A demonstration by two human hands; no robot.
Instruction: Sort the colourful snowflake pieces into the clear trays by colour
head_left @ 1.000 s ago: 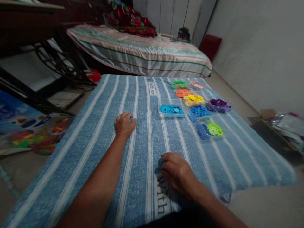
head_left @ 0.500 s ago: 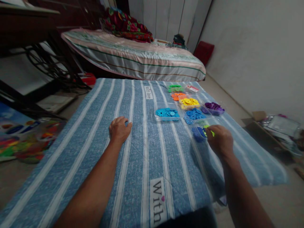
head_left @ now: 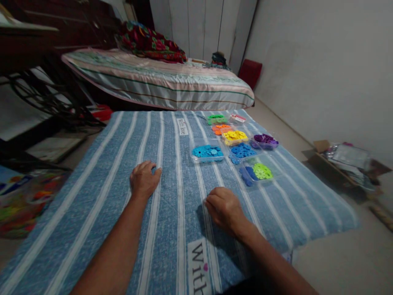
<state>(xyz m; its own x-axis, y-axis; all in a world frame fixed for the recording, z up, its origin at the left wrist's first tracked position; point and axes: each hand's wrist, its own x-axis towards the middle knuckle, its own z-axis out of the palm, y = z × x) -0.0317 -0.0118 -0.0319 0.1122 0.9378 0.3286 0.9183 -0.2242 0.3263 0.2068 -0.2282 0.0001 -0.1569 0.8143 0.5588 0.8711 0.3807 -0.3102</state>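
Note:
My left hand [head_left: 143,179] rests on the striped cloth, fingers bent and thumb apart, with nothing visible in it. To its right, my right hand [head_left: 225,207] is closed just above the cloth, fingers pinched together; anything between them is hidden. Beyond it stands a clear box of lime-green flower-shaped plastic pieces [head_left: 262,171], with dark blue pieces [head_left: 248,175] at its left side. Light blue pieces [head_left: 208,151] fill a clear box nearer the middle. Behind are boxes of blue pieces [head_left: 242,151], yellow pieces [head_left: 234,137] and purple pieces [head_left: 265,140].
Orange pieces [head_left: 221,129] and green pieces [head_left: 216,119] sit in boxes at the far end of the blue-and-white striped cloth [head_left: 101,196]. A bed [head_left: 172,92] stands behind the table. An open cardboard box [head_left: 340,170] lies on the floor at right.
My right hand has left the lime-green box and moved left and nearer to me, over the cloth. My left hand stays on the cloth. The view has shifted slightly.

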